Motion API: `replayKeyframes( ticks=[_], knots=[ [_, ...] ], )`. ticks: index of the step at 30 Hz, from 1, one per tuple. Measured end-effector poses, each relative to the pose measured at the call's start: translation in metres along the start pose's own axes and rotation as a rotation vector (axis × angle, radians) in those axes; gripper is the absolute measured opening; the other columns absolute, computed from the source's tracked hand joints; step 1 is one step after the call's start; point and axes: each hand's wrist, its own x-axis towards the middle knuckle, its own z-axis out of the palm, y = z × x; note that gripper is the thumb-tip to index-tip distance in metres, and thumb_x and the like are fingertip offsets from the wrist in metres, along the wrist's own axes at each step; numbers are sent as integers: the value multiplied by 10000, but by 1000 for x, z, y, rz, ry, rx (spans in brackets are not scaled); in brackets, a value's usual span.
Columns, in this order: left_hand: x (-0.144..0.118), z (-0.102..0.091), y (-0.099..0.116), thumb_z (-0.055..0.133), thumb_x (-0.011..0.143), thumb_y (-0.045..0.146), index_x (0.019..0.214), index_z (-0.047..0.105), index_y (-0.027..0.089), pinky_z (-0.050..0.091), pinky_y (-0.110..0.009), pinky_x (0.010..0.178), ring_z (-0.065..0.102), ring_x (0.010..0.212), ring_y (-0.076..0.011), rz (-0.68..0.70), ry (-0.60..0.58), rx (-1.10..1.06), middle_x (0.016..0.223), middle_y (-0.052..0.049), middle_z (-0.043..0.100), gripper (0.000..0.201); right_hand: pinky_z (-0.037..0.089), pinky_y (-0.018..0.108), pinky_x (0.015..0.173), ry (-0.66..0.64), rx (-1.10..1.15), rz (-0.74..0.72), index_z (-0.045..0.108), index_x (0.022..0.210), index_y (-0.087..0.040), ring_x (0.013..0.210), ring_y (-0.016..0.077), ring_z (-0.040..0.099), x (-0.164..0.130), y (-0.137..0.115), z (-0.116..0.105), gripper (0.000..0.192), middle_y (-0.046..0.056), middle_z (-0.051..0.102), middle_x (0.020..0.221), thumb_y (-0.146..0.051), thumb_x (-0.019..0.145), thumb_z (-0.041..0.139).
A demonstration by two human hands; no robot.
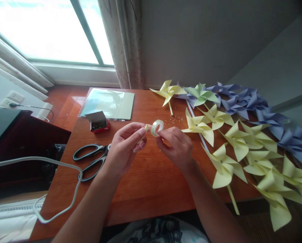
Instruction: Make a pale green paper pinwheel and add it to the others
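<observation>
My left hand (127,145) is closed in a pinch on a small pale-yellow piece (147,127), likely the end of a rolled paper stick; most of it is hidden by the fingers. Between the thumb and fingers of my right hand (177,145) is a roll of clear tape (153,129), standing on edge just right of the yellow tip. Both hands are above the middle of the table. Black-handled scissors (90,163) lie beside my left wrist, their blades hidden under it. A small open red box (100,125) with dark bits inside sits beyond them.
Yellow paper pinwheels (223,165), a green pinwheel (201,94) and several purple pinwheels (252,101) cover the table's right side. Paper sheets in a clear sleeve (107,103) lie at the back left. A white cable (76,189) loops over the left edge of the wooden table (151,202).
</observation>
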Motion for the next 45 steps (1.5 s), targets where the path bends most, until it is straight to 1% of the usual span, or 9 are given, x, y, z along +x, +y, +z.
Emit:
replayKeyframes(
  ticks=[2, 8, 16, 20, 26, 30, 36, 41, 45],
  knots=[
    [-2, 2, -1, 828, 771, 279, 831, 772, 151, 297, -175, 442, 459, 527, -58, -21, -32, 17, 737, -45, 686, 152, 564, 327, 721, 15, 19, 1, 696, 1065, -289, 754, 186, 702, 0, -1, -1, 220, 36, 779, 865, -139, 906, 667],
    [-4, 3, -2, 808, 791, 241, 785, 765, 161, 313, -188, 438, 487, 532, -49, -24, -87, 16, 1044, -101, 756, 91, 561, 322, 653, -15, 119, 118, 707, 973, -287, 677, 177, 686, 5, -7, -4, 158, 19, 763, 787, -164, 888, 658],
    [-2, 1, -5, 806, 802, 253, 812, 788, 174, 292, -160, 434, 474, 540, -53, -66, -102, -45, 838, -67, 732, 82, 537, 280, 622, -61, 453, 420, 699, 876, -249, 609, 134, 617, 9, -18, -10, 16, -19, 696, 708, -243, 875, 713],
    [-1, 3, -6, 826, 766, 249, 792, 778, 166, 283, -168, 420, 462, 519, -56, -80, -71, -57, 783, -57, 718, 99, 542, 284, 625, -62, 605, 603, 726, 876, -232, 636, 144, 626, 7, -19, -9, 84, 0, 719, 735, -313, 859, 741],
    [2, 5, -6, 827, 750, 258, 793, 772, 149, 277, -184, 423, 451, 512, -40, -69, 12, -13, 940, -90, 754, 129, 434, 233, 486, -11, 938, 907, 731, 891, -216, 528, 97, 519, 8, -14, -5, 201, -18, 685, 682, -389, 802, 779],
    [4, 4, -7, 839, 734, 246, 827, 780, 134, 264, -173, 427, 441, 511, -40, -73, 58, -35, 766, -50, 696, 157, 380, 220, 455, 6, 1109, 1020, 724, 879, -204, 474, 82, 455, 11, -11, -5, 243, -53, 596, 562, -408, 771, 800],
    [5, 3, -9, 830, 762, 244, 821, 777, 136, 300, -164, 439, 447, 530, -30, -80, 52, -36, 940, -89, 742, 134, 358, 218, 458, -5, 1215, 1077, 706, 854, -200, 475, 83, 435, 14, -10, -9, 261, -65, 539, 533, -431, 766, 793],
    [4, 3, -10, 837, 762, 241, 819, 774, 131, 305, -141, 443, 461, 532, -47, -114, 14, -43, 708, -47, 678, 139, 354, 214, 459, -40, 1241, 1063, 704, 840, -198, 480, 80, 424, 14, -10, -9, 243, -61, 532, 543, -423, 786, 778],
    [4, 2, -9, 844, 753, 246, 848, 777, 119, 308, -133, 437, 449, 529, -39, -95, 63, -48, 719, -41, 669, 172, 384, 213, 462, -38, 1115, 973, 698, 871, -204, 484, 80, 449, 12, -11, -9, 213, -52, 586, 591, -395, 805, 765]
  ],
)
